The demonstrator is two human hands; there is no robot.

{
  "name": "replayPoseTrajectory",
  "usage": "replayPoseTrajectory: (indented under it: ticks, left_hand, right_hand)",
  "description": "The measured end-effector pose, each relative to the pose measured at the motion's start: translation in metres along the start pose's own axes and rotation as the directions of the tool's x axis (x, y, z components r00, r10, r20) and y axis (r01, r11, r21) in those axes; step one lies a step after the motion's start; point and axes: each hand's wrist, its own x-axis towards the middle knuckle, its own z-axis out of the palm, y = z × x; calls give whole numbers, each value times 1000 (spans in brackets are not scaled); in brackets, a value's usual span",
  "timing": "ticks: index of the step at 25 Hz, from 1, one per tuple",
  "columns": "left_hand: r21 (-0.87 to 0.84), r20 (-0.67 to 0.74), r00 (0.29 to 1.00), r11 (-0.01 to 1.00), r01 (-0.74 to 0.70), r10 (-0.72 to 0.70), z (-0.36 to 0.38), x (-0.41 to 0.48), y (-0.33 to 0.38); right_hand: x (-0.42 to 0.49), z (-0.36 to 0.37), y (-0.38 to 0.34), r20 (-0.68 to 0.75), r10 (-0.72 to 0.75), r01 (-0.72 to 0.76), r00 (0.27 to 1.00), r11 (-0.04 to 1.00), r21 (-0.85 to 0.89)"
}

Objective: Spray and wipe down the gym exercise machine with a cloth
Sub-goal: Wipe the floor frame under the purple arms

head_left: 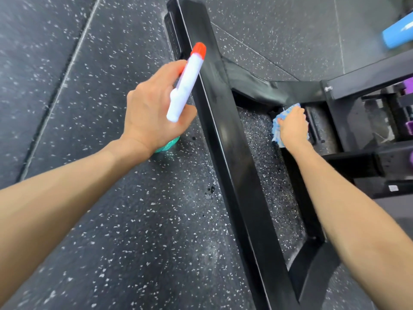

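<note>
A spray bottle with a white head, orange nozzle and teal body is gripped in my left hand, held just left of the machine's long black base beam. The nozzle points away toward the beam's far end. My right hand grips a crumpled blue-and-white cloth and presses it against a lower black frame bar where several bars meet. Most of the cloth is hidden under the hand. The beam's top shows a wet sheen.
Black speckled rubber floor lies all around, with a few dark droplets near the beam. More black frame parts and a bolt stand at right. A blue cylinder lies at the top right; purple parts show at the right edge.
</note>
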Motion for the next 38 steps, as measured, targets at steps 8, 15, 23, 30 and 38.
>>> replayPoseTrajectory:
  ticks: [8, 15, 23, 30, 38]
  left_hand:
    - [-8, 26, 998, 998, 56, -55, -5, 0, 3]
    - [-45, 38, 993, 993, 111, -109, -4, -6, 7]
    - [-208, 242, 969, 978, -6, 57, 5, -68, 44]
    - [-142, 306, 951, 990, 8, 36, 6, -81, 42]
    - [-213, 383, 922, 977, 28, 57, 7, -119, 70]
  right_hand:
    - [-75, -13, -114, 261, -293, 125, 920, 849, 513]
    - [-175, 1, -38, 163, -3, -49, 987, 947, 317]
    - [-136, -10, -81, 225, -11, -80, 974, 917, 391]
    - [-241, 11, 30, 177, 140, -186, 974, 943, 277]
    - [-305, -2, 155, 161, 194, -220, 968, 962, 162]
